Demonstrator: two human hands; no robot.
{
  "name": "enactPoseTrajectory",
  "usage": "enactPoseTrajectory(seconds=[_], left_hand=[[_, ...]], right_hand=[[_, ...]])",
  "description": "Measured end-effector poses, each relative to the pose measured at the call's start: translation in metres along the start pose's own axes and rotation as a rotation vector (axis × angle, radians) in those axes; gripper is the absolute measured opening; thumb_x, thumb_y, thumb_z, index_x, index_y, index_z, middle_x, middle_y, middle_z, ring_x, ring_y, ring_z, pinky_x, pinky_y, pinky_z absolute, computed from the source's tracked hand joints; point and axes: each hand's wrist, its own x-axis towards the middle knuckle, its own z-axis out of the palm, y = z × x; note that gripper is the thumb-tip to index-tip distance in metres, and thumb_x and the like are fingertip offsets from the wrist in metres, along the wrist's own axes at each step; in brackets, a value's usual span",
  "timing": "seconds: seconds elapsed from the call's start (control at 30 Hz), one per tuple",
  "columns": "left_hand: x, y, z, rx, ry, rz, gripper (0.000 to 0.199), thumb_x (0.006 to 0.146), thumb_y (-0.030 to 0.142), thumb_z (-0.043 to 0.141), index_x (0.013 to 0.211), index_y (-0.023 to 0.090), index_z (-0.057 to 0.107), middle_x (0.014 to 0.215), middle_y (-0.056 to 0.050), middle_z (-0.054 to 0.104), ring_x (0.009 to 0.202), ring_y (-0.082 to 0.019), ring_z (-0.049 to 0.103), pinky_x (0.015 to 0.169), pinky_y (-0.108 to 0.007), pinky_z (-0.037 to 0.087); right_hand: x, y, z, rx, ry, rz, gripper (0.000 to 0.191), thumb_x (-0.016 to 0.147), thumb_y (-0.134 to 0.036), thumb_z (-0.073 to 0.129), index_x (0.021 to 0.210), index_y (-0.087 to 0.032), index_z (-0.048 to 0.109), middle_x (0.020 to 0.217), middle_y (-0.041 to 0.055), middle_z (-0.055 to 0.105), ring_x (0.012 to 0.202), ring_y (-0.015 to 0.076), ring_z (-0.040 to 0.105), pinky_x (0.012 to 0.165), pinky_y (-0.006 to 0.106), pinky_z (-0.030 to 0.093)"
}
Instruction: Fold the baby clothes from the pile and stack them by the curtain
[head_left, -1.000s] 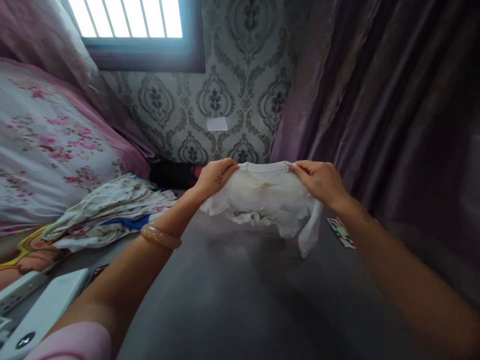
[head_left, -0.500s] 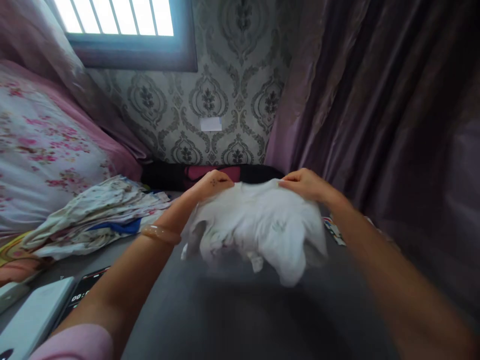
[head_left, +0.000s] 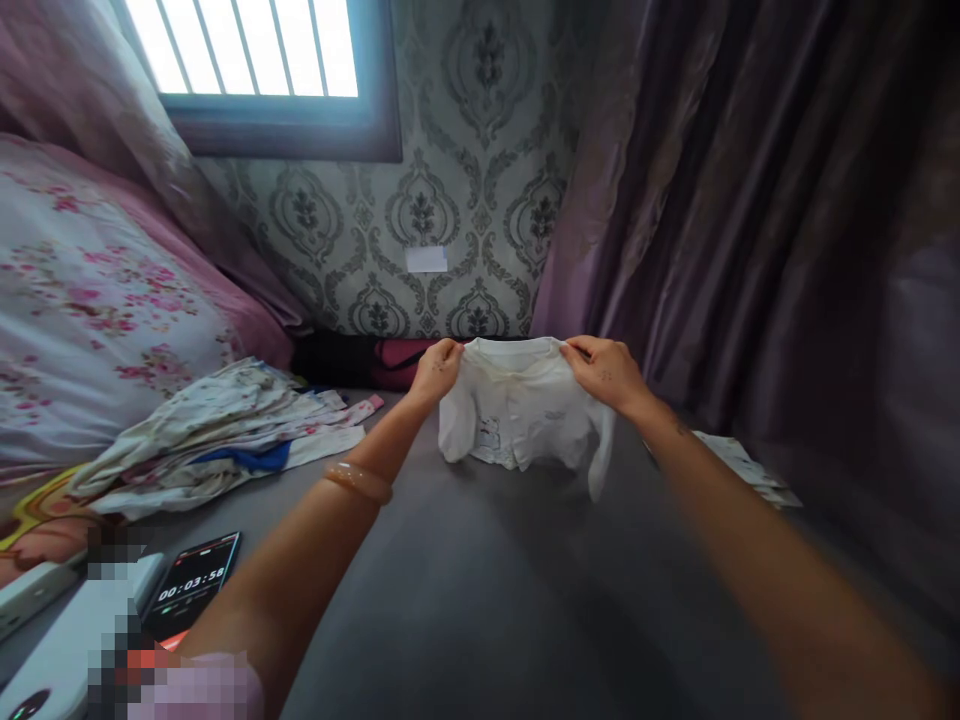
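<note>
A small white long-sleeved shirt (head_left: 525,415) hangs stretched by its neckline over the grey bed sheet (head_left: 450,600). My left hand (head_left: 440,368) pinches one shoulder beside the collar, fingers closed. At the opposite shoulder my right hand (head_left: 604,370) is closed on the fabric too. Both sleeves droop at the sides, and a small print shows on the front. The shirt's lower edge is close to the sheet; whether it touches cannot be told.
A heap of clothes (head_left: 225,430) lies at the left beside a floral pillow (head_left: 105,300). Nearer are a phone (head_left: 193,585) and a white device (head_left: 82,640). Folded cloth (head_left: 742,465) lies right, below purple curtains (head_left: 675,200). A dark and maroon item (head_left: 345,360) lines the wall.
The shirt, blurred and bunched before, now hangs flatter with its front and sleeves distinct. Both hands still grip it. The view has shifted slightly, showing more of the phone and the folded cloth.
</note>
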Motion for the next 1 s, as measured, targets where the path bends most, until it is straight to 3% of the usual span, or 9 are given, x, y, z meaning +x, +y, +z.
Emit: enactPoseTrajectory(seconds=[0.13,0.3,0.4,0.5,0.67,0.73,0.83,0.9,1.0], left_hand=[[-0.018,0.014,0.010,-0.055,0.153,-0.127,0.023,0.090,0.027,0.041,0.074,0.018,0.055,0.069,0.000,0.056,0.067,-0.014,0.050,0.061,-0.023,0.034],[-0.046,0.025,-0.003,0.125,0.310,0.062,0.028,0.097,0.035,0.034,0.096,0.020,0.058,0.084,-0.003,0.063,0.077,-0.015,0.058,0.066,-0.022,0.037],[-0.061,0.023,-0.026,0.327,0.282,0.260,0.029,0.097,0.037,0.037,0.103,0.021,0.060,0.092,-0.006,0.065,0.085,-0.016,0.061,0.066,-0.021,0.039],[-0.081,0.028,-0.058,0.481,0.259,0.414,0.028,0.097,0.036,0.039,0.107,0.021,0.061,0.087,-0.004,0.066,0.078,-0.014,0.062,0.062,-0.019,0.040],[-0.114,0.061,-0.117,0.595,0.229,0.616,0.026,0.096,0.033,0.043,0.111,0.023,0.061,0.086,0.000,0.069,0.070,-0.011,0.063,0.058,-0.018,0.042],[-0.117,0.077,-0.137,0.595,0.154,0.648,0.026,0.096,0.034,0.044,0.112,0.024,0.061,0.094,-0.001,0.070,0.076,-0.011,0.064,0.061,-0.019,0.043],[-0.106,0.091,-0.154,0.574,-0.047,0.598,0.027,0.096,0.038,0.042,0.108,0.024,0.062,0.091,0.002,0.070,0.071,-0.010,0.061,0.062,-0.019,0.042],[-0.094,0.087,-0.149,0.544,-0.223,0.520,0.031,0.097,0.039,0.039,0.104,0.023,0.064,0.082,0.003,0.068,0.066,-0.009,0.058,0.061,-0.018,0.040],[-0.081,0.054,-0.114,0.483,-0.507,0.434,0.032,0.097,0.036,0.038,0.100,0.020,0.065,0.084,0.000,0.069,0.069,-0.010,0.061,0.063,-0.019,0.040]], right_hand=[[-0.011,-0.013,-0.007,-0.059,0.026,-0.032,0.032,0.090,-0.042,0.046,0.098,-0.025,0.072,0.088,0.0060,0.074,0.076,0.0218,0.066,0.063,0.029,0.042],[-0.030,-0.022,-0.024,-0.173,0.072,-0.119,0.032,0.094,-0.039,0.042,0.101,-0.025,0.070,0.090,0.0062,0.074,0.079,0.0223,0.067,0.065,0.029,0.042],[-0.047,-0.022,-0.037,-0.178,0.105,-0.157,0.032,0.094,-0.040,0.043,0.103,-0.025,0.069,0.090,0.0053,0.074,0.076,0.0213,0.067,0.064,0.029,0.043],[-0.070,-0.025,-0.055,-0.013,0.085,-0.138,0.033,0.092,-0.045,0.046,0.105,-0.025,0.069,0.088,0.0029,0.073,0.073,0.0193,0.067,0.064,0.028,0.045],[-0.100,-0.048,-0.094,0.259,-0.039,-0.072,0.033,0.089,-0.049,0.052,0.100,-0.025,0.071,0.089,0.0019,0.073,0.079,0.0198,0.066,0.065,0.028,0.049],[-0.101,-0.055,-0.108,0.335,-0.086,-0.028,0.034,0.086,-0.051,0.055,0.099,-0.025,0.072,0.088,0.0023,0.073,0.078,0.0199,0.066,0.063,0.028,0.050],[-0.091,-0.053,-0.115,0.465,-0.284,0.114,0.038,0.083,-0.055,0.058,0.103,-0.024,0.071,0.082,0.0025,0.072,0.066,0.0179,0.065,0.051,0.025,0.048],[-0.081,-0.043,-0.103,0.545,-0.440,0.212,0.040,0.081,-0.056,0.059,0.101,-0.024,0.071,0.078,0.0024,0.071,0.060,0.0165,0.063,0.046,0.024,0.046],[-0.072,-0.017,-0.055,0.605,-0.596,0.268,0.038,0.080,-0.053,0.059,0.094,-0.020,0.072,0.076,0.0026,0.071,0.059,0.0152,0.062,0.048,0.023,0.045]])
